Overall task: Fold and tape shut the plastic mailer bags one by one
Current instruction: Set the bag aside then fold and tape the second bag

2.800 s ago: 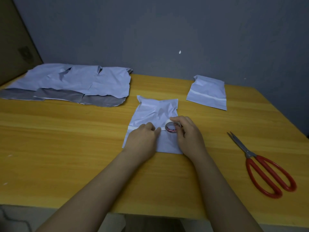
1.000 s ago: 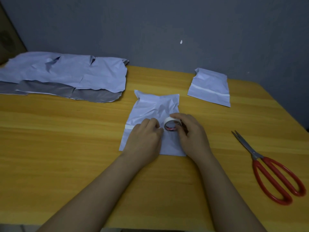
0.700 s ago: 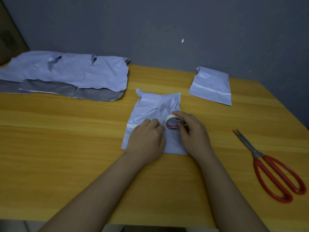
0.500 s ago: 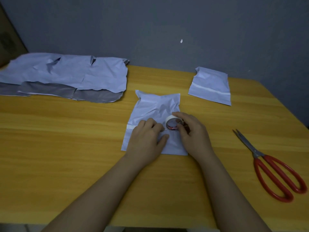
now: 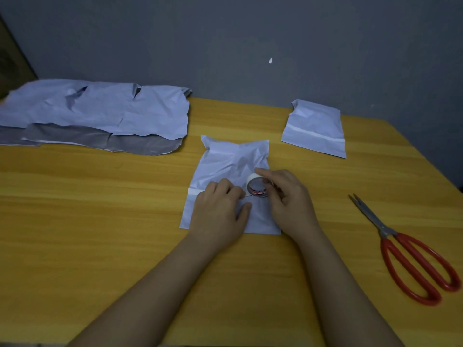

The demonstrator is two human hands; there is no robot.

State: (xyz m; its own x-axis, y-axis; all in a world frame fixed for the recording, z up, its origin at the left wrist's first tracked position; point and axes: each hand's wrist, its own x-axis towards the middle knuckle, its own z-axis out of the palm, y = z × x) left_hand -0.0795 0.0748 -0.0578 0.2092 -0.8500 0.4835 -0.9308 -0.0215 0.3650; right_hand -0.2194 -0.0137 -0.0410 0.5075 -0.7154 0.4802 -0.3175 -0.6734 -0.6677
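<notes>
A folded white mailer bag lies in the middle of the wooden table. A white strip of tape runs across it from its left edge. My left hand rests on the bag and presses the tape down with bent fingers. My right hand grips a small roll of tape standing on the bag just right of my left fingertips. A second folded bag with a tape strip across it lies at the back right.
A pile of flat white and grey mailer bags covers the back left of the table. Red-handled scissors lie shut on the right, near the table's right edge. A grey wall stands behind the table.
My right hand has kept the roll in almost the same spot on the bag. My left hand's thumb has spread out a little. The view has shifted slightly.
</notes>
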